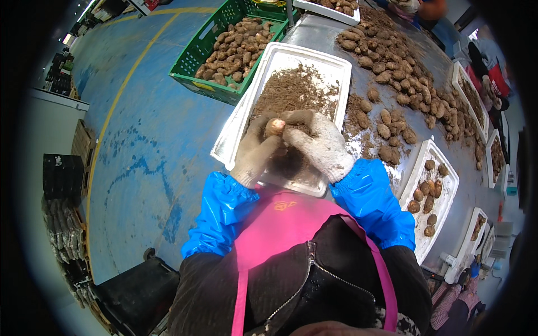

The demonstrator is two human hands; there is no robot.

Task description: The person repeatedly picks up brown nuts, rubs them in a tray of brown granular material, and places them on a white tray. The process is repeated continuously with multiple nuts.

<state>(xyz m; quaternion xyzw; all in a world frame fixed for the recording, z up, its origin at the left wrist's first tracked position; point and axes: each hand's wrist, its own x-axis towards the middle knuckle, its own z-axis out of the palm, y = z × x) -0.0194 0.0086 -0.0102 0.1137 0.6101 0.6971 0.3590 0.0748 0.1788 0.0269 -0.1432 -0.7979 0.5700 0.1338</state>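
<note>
Both hands wear dirt-stained white gloves and meet over a white foam tray (345, 70) with loose brown fibre and soil (294, 89) in it. My left hand (255, 151) is closed around a small taro (276, 126), whose pale pinkish end shows between the fingers. My right hand (325, 143) is closed too, its thumb pressed against the taro beside that end. Most of the taro is hidden by the gloves, and whether the right hand also holds a tool cannot be seen.
A green crate (185, 67) of taros stands beyond the tray to the left. A large heap of soil-covered taros (403, 73) spreads over the metal table at right. Another white tray (448, 185) holds several taros. Other people work along the far and right sides.
</note>
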